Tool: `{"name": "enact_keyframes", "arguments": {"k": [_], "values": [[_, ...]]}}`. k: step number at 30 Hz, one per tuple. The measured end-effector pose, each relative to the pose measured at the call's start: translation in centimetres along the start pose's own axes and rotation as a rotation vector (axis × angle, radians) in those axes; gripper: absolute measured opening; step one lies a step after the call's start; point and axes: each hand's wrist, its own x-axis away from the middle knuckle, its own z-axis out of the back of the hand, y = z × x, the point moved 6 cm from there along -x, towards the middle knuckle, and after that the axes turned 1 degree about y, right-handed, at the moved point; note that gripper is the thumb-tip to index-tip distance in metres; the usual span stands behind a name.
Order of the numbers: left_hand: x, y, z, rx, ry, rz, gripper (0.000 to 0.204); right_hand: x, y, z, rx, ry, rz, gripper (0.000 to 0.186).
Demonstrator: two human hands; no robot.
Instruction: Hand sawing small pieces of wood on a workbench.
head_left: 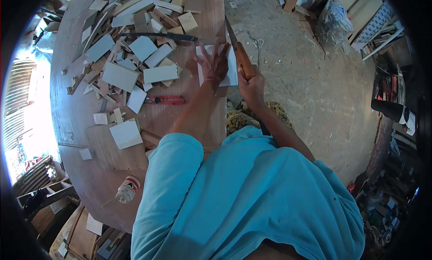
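My left hand (212, 63) lies spread, pressing on a white board (229, 75) at the right edge of the wooden table (198, 125). Just beside it, my right hand (249, 84) grips the wooden handle of a hand saw (244, 57), whose blade points up along the board and table edge. A long dark strip (157, 35) rests across the offcuts left of my left hand. A red utility knife (166, 99) lies below those offcuts, near my left forearm.
Scattered white and bare wood offcuts (119, 75) cover the table's left part. A glue bottle (127, 189) stands at the lower left. The concrete floor (324, 102) is to my right, with a plastic bag (333, 26) and leaning boards at the back.
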Motion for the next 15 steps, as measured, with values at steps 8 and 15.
{"name": "enact_keyframes", "arguments": {"k": [8, 15], "values": [[-0.4, 0.0, 0.6, -0.024, 0.026, -0.021, 0.046, -0.3, 1.7, -0.4, -0.019, -0.038, -0.004, 0.021], [0.0, -0.1, 0.4, -0.011, -0.037, 0.048, 0.045, 0.8, 2.0, -0.3, -0.246, -0.080, -0.269, 0.021]]}}
